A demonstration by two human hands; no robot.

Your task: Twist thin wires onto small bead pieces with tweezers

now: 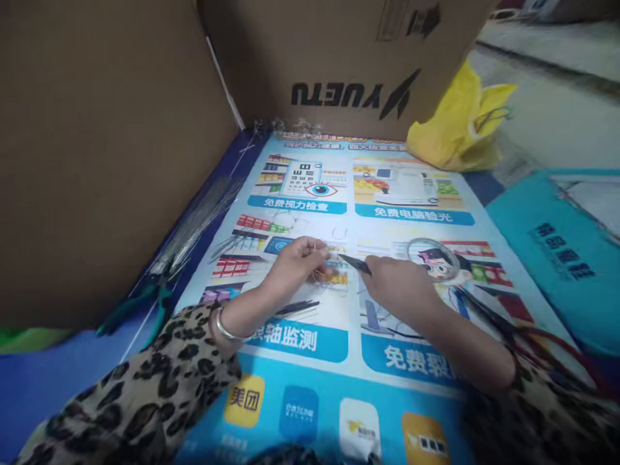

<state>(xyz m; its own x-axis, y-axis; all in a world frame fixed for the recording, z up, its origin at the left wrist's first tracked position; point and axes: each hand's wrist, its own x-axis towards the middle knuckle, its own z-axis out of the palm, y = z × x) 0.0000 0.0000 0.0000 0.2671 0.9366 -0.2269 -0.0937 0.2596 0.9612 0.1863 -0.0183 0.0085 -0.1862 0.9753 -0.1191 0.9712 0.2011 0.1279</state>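
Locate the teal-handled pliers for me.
In the head view, the teal-handled pliers lie at the left, beside the leopard-print left sleeve, at the near end of the thin wires.

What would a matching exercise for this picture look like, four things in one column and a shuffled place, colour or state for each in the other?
Things:
1. Dark pointed tool
2. Bag
3. Pliers
4. YUETU lettering

Descriptions:
A. Yellow
B. Upside down
C. In the right hand
D. Teal-handled

Right pairs: 1-C, 2-A, 3-D, 4-B.
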